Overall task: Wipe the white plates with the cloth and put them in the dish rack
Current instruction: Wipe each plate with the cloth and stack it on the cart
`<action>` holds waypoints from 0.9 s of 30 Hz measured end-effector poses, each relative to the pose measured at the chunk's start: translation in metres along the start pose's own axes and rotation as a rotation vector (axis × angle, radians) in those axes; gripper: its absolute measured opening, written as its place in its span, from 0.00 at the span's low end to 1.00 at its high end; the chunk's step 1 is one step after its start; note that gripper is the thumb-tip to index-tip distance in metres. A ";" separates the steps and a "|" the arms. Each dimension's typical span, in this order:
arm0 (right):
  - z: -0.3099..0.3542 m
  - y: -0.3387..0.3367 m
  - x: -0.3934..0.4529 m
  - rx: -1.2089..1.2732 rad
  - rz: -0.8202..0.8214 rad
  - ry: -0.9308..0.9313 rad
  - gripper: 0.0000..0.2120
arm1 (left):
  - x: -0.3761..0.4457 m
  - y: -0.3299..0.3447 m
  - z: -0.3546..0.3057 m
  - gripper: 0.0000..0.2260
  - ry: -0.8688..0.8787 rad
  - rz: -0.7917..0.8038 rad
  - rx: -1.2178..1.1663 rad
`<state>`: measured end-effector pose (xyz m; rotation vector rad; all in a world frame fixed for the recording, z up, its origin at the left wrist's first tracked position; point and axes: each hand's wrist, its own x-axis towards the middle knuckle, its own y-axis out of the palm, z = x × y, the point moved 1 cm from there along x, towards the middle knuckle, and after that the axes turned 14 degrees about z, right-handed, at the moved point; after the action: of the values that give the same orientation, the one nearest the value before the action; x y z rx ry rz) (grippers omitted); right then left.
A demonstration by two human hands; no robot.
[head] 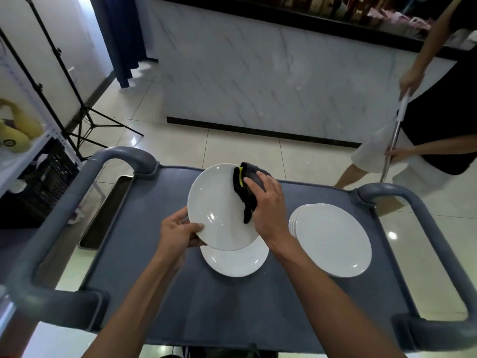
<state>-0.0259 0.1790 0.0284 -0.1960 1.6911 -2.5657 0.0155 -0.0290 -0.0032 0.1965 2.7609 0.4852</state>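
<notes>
My left hand [178,232] grips the near-left rim of a white plate [216,210], which is lifted and tilted above the grey cart top [160,280]. My right hand [268,205] presses a black cloth with a yellow edge [244,192] against the plate's right side. Under the raised plate another white plate [235,262] lies flat on the cart. To the right sits a stack of white plates [333,240]. No dish rack is in view.
The cart has thick grey handles at left [64,202] and right [436,228]. A metal tray [108,210] sits beyond the cart's left edge. A person with a mop [392,140] stands at the far right. A marble counter [271,81] is ahead; a tripod stands at the far left.
</notes>
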 end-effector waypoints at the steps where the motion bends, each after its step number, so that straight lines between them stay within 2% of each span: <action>1: -0.001 -0.001 -0.001 -0.001 -0.001 0.006 0.30 | 0.001 0.001 -0.001 0.22 0.008 -0.004 -0.006; 14: 0.017 0.009 -0.033 0.020 0.081 -0.014 0.29 | 0.016 0.009 -0.017 0.19 0.085 -0.049 -0.048; 22: 0.049 0.025 -0.040 0.049 0.193 -0.172 0.38 | 0.020 0.006 -0.019 0.19 0.094 -0.055 -0.018; 27: 0.044 0.024 -0.046 0.057 0.186 -0.192 0.35 | 0.021 -0.002 -0.022 0.19 0.110 -0.071 -0.030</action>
<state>0.0257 0.1355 0.0204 -0.2604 1.4927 -2.3728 -0.0123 -0.0339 0.0092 0.0668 2.8539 0.5332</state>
